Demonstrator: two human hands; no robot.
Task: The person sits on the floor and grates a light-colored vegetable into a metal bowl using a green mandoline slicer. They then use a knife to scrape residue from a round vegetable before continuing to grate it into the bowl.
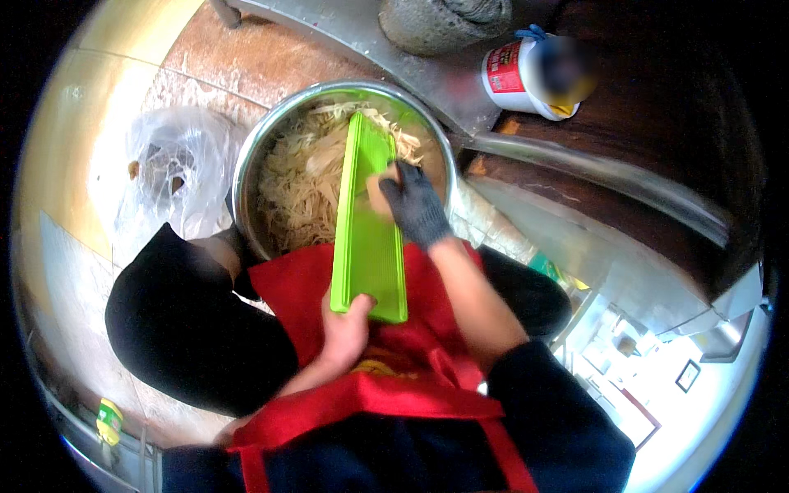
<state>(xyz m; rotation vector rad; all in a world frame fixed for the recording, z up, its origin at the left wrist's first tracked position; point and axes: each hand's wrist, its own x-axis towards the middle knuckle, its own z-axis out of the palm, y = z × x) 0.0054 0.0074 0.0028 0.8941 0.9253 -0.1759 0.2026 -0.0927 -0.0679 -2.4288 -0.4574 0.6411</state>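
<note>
My bare left hand [347, 330] grips the near end of a green plastic mandoline slicer [373, 252], its thumb over the rim. The slicer slants away from my red apron [302, 296], its far end over a large round metal bowl [243, 166]. In a dark knitted glove, my right hand [419, 206] presses a pale tan block of food [383, 194] against the slicer's face. What food it is, I cannot tell. Pale shredded strips [302, 191] are heaped in the bowl, and some lie around the slicer's far end.
Left of the bowl, a clear plastic bag [175, 166] rests on the tiled floor. A white bucket with a red label [508, 80] stands at upper right, near a stone-like vessel [425, 28]. A metal rail [604, 166] runs along the right. At lower left is a yellow-green container [109, 422].
</note>
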